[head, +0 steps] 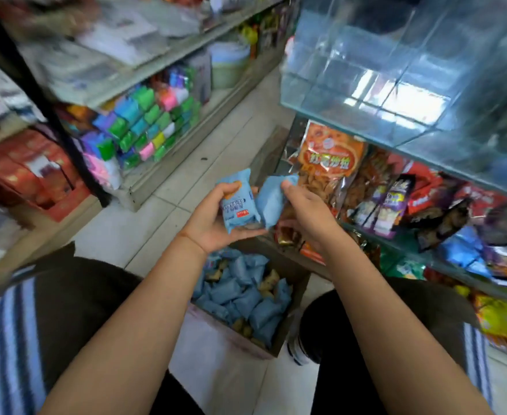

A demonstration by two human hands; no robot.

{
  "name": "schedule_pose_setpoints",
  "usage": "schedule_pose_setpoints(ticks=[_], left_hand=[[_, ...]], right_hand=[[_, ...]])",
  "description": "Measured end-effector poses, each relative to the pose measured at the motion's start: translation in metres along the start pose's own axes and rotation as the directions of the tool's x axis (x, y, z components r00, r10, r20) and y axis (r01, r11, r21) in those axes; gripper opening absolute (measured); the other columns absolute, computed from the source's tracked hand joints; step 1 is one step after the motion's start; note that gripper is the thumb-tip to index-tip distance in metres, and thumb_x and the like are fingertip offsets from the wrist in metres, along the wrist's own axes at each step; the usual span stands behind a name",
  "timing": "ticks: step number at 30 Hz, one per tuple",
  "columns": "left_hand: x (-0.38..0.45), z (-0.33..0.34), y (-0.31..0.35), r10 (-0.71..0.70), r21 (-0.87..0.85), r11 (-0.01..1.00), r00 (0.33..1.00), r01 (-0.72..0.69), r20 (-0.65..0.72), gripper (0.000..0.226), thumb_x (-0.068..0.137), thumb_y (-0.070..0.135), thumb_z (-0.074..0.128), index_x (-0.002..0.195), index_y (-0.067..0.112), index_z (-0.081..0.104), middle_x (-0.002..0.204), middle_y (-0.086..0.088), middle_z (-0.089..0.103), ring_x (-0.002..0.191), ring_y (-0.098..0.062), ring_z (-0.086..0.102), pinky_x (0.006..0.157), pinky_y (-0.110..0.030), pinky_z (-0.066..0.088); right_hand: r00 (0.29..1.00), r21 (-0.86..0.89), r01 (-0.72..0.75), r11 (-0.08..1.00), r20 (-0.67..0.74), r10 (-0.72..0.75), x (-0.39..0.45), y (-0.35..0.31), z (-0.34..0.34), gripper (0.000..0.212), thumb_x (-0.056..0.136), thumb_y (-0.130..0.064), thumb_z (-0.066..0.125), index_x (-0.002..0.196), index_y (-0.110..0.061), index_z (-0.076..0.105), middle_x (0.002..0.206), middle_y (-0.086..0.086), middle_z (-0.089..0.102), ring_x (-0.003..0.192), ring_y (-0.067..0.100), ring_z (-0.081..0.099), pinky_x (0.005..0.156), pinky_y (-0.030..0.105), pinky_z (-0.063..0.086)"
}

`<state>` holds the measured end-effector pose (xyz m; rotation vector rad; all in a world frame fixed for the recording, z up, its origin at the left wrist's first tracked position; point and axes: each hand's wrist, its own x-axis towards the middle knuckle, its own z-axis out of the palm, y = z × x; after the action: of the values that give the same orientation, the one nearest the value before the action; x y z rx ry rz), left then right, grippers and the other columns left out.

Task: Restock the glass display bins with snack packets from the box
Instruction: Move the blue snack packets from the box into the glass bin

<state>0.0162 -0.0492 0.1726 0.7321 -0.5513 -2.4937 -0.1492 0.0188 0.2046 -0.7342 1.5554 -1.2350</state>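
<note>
My left hand (213,220) grips a light blue snack packet (238,205), its printed face turned up. My right hand (309,214) holds a second light blue packet (271,202) just to the right, the two packets touching. Both hands hover above an open cardboard box (294,298) on the floor, filled with several more blue packets (243,298). The glass display bins (396,70) stand up and to the right, and their near compartments look empty.
Under the glass bins, a shelf (396,238) carries orange, purple and red snack bags. A long shelf unit (168,166) with colourful packs runs along the left. Pale tiled floor (225,145) lies between them. My knees flank the box.
</note>
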Motion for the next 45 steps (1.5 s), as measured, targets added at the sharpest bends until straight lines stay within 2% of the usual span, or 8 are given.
schedule_pose_setpoints(ticks=[7,13,21,27,32,36,40,45], left_hand=[[-0.058,0.082,0.006,0.207,-0.059,0.978,0.968,-0.200,0.143,0.049,0.050,0.035,0.083,0.091,0.008,0.074,0.105,-0.015,0.070,0.090,-0.032,0.070,0.073,-0.042,0.058],[-0.085,0.127,-0.008,0.127,0.055,0.989,0.977,-0.138,0.170,0.055,0.079,0.048,0.059,0.120,0.012,0.060,0.124,-0.015,0.062,0.102,-0.034,0.065,0.074,-0.046,0.058],[-0.093,0.200,-0.009,0.103,0.200,0.970,0.980,-0.137,0.168,0.045,0.089,0.042,0.053,0.113,0.008,0.070,0.123,-0.017,0.065,0.102,-0.034,0.068,0.075,-0.048,0.059],[-0.071,0.262,0.004,0.137,0.273,0.945,0.976,-0.179,0.167,0.051,0.089,0.041,0.056,0.131,0.012,0.058,0.128,-0.015,0.063,0.115,-0.031,0.062,0.078,-0.044,0.059],[-0.036,0.321,-0.004,0.111,0.427,0.887,0.979,-0.177,0.173,0.034,0.086,0.038,0.060,0.111,0.015,0.067,0.117,-0.013,0.068,0.108,-0.029,0.064,0.074,-0.046,0.060],[-0.003,0.359,-0.023,0.351,0.782,0.510,0.916,-0.359,0.191,0.026,0.089,0.033,0.066,0.109,0.016,0.065,0.101,-0.011,0.071,0.078,-0.015,0.070,0.064,-0.030,0.058],[0.040,0.372,-0.035,0.572,0.813,-0.392,0.579,-0.430,0.582,0.044,0.082,0.028,0.073,0.122,0.022,0.056,0.105,0.001,0.065,0.089,-0.015,0.060,0.074,-0.026,0.049],[0.091,0.378,-0.049,0.327,0.711,-0.679,0.793,-0.180,0.513,0.060,0.086,0.035,0.066,0.137,0.021,0.038,0.123,-0.014,0.058,0.108,-0.034,0.057,0.084,-0.037,0.047]], right_hand=[[0.966,0.151,0.194,0.969,0.140,-0.216,-0.067,-0.056,-0.017,0.047,0.089,-0.014,0.064,0.134,-0.015,0.050,0.097,0.011,0.063,0.060,0.017,0.053,0.052,0.026,0.044],[0.947,0.156,0.268,0.951,0.142,-0.290,-0.114,-0.077,-0.046,0.044,0.087,-0.015,0.070,0.127,-0.022,0.055,0.096,0.011,0.064,0.063,0.018,0.056,0.061,0.031,0.047],[0.839,-0.125,0.499,0.858,-0.180,-0.514,-0.140,-0.117,-0.077,0.028,0.087,-0.018,0.069,0.113,-0.023,0.060,0.093,0.008,0.060,0.088,0.026,0.064,0.079,0.039,0.055],[0.610,-0.623,0.643,0.445,0.066,-0.790,-0.137,-0.144,-0.121,0.057,0.086,0.006,0.058,0.134,-0.025,0.054,0.137,0.008,0.034,0.119,0.017,0.047,0.099,0.025,0.046],[0.594,-0.926,0.345,0.156,0.087,-0.800,-0.128,-0.163,-0.171,0.062,0.080,-0.016,0.066,0.138,-0.028,0.046,0.149,0.008,0.031,0.120,0.035,0.049,0.087,0.042,0.048],[0.660,-0.998,-0.054,0.033,-0.061,-0.749,-0.121,-0.179,-0.227,0.062,0.073,-0.042,0.071,0.126,-0.014,0.056,0.138,0.008,0.042,0.121,0.031,0.043,0.089,0.042,0.041],[0.705,-0.911,-0.087,0.403,-0.342,-0.622,-0.096,-0.186,-0.268,0.060,0.075,-0.036,0.074,0.118,0.000,0.053,0.116,0.019,0.057,0.109,0.035,0.056,0.083,0.038,0.046],[0.796,-0.856,-0.112,0.505,-0.381,-0.470,-0.058,-0.181,-0.289,0.063,0.085,-0.032,0.067,0.129,-0.005,0.031,0.117,0.022,0.059,0.105,0.039,0.059,0.073,0.035,0.039]])
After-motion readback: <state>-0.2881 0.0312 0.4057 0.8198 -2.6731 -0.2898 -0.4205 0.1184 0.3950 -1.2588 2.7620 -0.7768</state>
